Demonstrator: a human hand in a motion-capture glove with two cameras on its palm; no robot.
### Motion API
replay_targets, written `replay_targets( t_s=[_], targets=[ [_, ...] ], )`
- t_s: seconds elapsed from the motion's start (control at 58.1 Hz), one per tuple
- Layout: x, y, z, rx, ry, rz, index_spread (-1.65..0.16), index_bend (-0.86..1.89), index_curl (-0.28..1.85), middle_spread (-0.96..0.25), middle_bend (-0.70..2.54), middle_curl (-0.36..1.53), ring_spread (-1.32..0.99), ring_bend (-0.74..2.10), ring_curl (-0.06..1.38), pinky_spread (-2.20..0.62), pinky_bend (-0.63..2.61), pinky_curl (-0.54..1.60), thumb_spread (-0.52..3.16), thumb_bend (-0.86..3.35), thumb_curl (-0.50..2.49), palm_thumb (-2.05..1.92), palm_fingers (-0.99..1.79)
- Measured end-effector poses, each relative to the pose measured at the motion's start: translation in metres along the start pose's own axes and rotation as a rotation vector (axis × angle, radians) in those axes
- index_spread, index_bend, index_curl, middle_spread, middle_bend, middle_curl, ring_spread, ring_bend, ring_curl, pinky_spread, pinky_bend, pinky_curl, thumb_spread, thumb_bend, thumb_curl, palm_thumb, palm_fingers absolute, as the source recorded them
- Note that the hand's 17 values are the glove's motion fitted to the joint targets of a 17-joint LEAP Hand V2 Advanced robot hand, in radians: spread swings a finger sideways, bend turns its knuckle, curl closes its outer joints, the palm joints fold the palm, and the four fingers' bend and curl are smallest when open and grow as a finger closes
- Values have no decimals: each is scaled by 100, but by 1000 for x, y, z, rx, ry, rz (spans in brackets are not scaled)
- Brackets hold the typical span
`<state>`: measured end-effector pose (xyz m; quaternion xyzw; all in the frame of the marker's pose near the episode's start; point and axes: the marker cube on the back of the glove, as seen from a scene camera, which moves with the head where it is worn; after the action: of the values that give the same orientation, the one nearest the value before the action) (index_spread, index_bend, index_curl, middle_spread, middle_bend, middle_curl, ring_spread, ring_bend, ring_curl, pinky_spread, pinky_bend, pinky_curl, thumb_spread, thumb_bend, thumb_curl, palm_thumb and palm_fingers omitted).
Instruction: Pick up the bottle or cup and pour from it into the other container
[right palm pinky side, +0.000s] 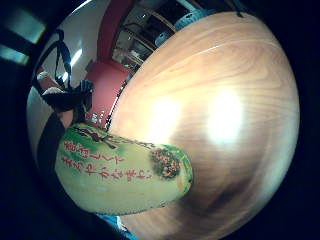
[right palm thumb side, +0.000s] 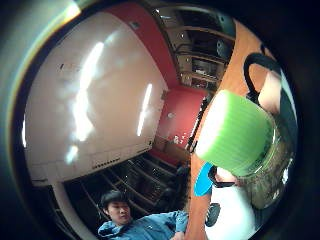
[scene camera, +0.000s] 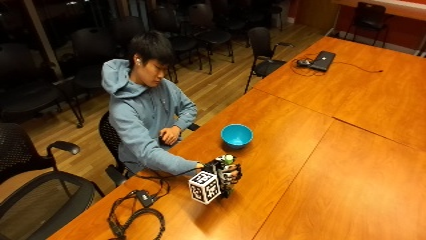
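Observation:
A small bottle (scene camera: 227, 163) with a light green cap and a green label with red writing stands upright on the wooden table (scene camera: 313, 165), near the person's edge. My gloved right hand (scene camera: 225, 176) grips it around the body. The green cap (right palm thumb side: 234, 133) fills much of the thumb side palm view, and the label (right palm pinky side: 117, 172) lies close in the little finger side palm view. A blue bowl (scene camera: 237, 135) sits on the table a short way beyond the bottle, apart from it; its rim (right palm thumb side: 202, 181) shows beside the cap.
The person's bare left hand (scene camera: 170, 135) rests at the table edge near their body. Cables (scene camera: 136, 216) lie on the table's near corner. A laptop (scene camera: 323, 60) sits at the far end. Bare wood stretches to the right of the bottle.

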<state>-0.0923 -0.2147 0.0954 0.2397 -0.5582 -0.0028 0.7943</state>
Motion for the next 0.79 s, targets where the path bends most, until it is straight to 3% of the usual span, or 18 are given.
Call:
replay_targets(
  t_s=[0.534, 0.792],
  targets=[
    [-58, -9, 38, -216, 193, -71, -8, 22, 47, -4, 33, 49, -17, 52, 43, -19, 52, 33, 23, -4, 65, 102, 126],
    [-85, 8, 84, -436, 389, -157, -8, 21, 50, -4, 32, 50, -17, 51, 45, -18, 50, 35, 21, -4, 68, 101, 126]
  ],
)
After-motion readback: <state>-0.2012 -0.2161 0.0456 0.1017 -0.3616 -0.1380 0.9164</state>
